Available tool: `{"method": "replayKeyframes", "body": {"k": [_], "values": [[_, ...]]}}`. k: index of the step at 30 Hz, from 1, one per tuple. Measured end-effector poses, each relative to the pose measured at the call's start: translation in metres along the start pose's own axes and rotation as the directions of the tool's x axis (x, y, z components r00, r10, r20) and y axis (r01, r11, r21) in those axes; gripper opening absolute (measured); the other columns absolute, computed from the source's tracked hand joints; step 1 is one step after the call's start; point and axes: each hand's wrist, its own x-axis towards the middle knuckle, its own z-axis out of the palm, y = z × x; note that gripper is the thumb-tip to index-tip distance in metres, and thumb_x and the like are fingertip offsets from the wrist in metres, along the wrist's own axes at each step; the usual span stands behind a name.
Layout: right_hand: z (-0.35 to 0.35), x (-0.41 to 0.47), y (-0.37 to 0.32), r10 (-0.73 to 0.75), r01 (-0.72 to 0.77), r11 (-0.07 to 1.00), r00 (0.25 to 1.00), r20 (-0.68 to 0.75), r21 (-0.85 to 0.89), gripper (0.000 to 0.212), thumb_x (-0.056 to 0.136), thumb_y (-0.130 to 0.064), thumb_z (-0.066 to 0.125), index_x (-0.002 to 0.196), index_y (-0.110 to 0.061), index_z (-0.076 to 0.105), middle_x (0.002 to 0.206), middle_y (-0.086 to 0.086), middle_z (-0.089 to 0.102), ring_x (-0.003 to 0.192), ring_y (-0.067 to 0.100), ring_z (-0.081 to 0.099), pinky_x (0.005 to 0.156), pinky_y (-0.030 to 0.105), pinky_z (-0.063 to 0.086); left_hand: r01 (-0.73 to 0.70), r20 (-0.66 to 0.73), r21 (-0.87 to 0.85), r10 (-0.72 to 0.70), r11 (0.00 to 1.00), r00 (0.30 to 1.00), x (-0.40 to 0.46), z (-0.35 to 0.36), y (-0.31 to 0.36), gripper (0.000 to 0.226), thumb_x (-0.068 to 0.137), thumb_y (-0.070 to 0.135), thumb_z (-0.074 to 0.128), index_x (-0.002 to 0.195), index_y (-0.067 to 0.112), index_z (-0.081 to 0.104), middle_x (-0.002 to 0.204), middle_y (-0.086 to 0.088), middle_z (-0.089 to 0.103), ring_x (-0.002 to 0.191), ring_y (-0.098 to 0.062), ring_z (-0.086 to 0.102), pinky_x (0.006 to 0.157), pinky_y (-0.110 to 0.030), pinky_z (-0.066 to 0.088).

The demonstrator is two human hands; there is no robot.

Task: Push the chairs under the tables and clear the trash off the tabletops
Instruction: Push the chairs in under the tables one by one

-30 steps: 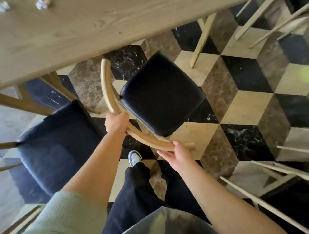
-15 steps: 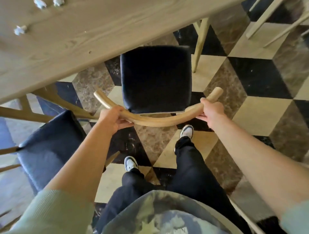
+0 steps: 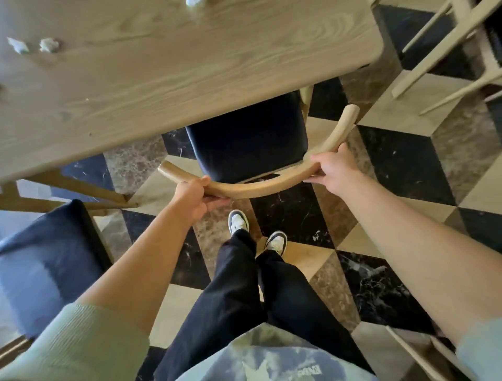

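Observation:
A wooden chair with a dark padded seat (image 3: 247, 144) faces the light wooden table (image 3: 168, 68). The front of its seat is hidden under the table's near edge. Its curved wooden backrest (image 3: 260, 186) arcs toward me. My left hand (image 3: 195, 198) grips the backrest's left part and my right hand (image 3: 334, 171) grips its right bend. Small crumpled white paper scraps (image 3: 49, 45) lie on the tabletop at the far left, and another scrap (image 3: 194, 2) sits at the top edge.
A second dark-seated chair (image 3: 46, 261) stands out from the table at the lower left. Pale wooden legs of other furniture (image 3: 440, 57) fill the upper right. Another pale frame (image 3: 415, 350) is at the lower right. My feet (image 3: 258, 231) stand on a checkered marble floor.
The chair has been turned square to the table and slid forward, its seat now partly under the tabletop. Both hands stayed on the backrest, and I stepped closer.

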Motion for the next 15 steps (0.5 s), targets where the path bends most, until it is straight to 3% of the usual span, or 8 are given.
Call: {"method": "replayKeyframes", "body": {"k": [4,8,12,15], "values": [[-0.007,0.011,-0.010,0.041,-0.041,0.999,0.999,0.024,-0.024,0.083,0.094,-0.002,0.068,0.159,-0.028,0.024,0.148,0.011,0.045,0.124,0.038,0.057,0.078,0.055,0.062,0.028,-0.026,-0.034,-0.029,0.999,0.999,0.005,0.005,-0.004,0.031,0.104,0.012,0.058,0.133,0.008,0.047,0.119,-0.022,0.067,0.090,-0.039,0.076,0.068,-0.056,0.064],[-0.009,0.020,-0.011,0.078,-0.079,0.997,0.996,0.031,0.007,0.087,0.092,0.000,0.069,0.159,-0.032,0.024,0.147,0.012,0.046,0.121,0.037,0.058,0.076,0.055,0.063,0.071,-0.060,-0.049,-0.074,0.996,0.995,0.012,0.008,-0.002,0.028,0.104,0.011,0.056,0.131,0.006,0.047,0.115,-0.022,0.068,0.090,-0.039,0.074,0.059,-0.055,0.064],[-0.007,0.027,-0.014,0.112,-0.112,0.994,0.994,0.019,0.006,0.087,0.092,0.003,0.067,0.160,-0.031,0.023,0.145,0.012,0.047,0.123,0.038,0.057,0.061,0.046,0.064,0.137,-0.109,-0.011,-0.138,0.990,0.984,0.015,0.015,0.002,0.021,0.105,0.012,0.055,0.123,0.007,0.046,0.105,-0.019,0.067,0.086,-0.037,0.074,0.069,-0.057,0.064],[-0.006,0.031,-0.015,0.146,-0.146,0.989,0.989,-0.015,-0.006,0.085,0.092,0.002,0.067,0.159,-0.030,0.024,0.145,0.013,0.048,0.123,0.039,0.057,0.067,0.050,0.063,0.163,-0.124,-0.020,-0.165,0.986,0.979,0.013,0.017,0.005,0.021,0.105,0.011,0.055,0.122,0.011,0.043,0.107,-0.019,0.064,0.087,-0.038,0.073,0.069,-0.058,0.063]]}}
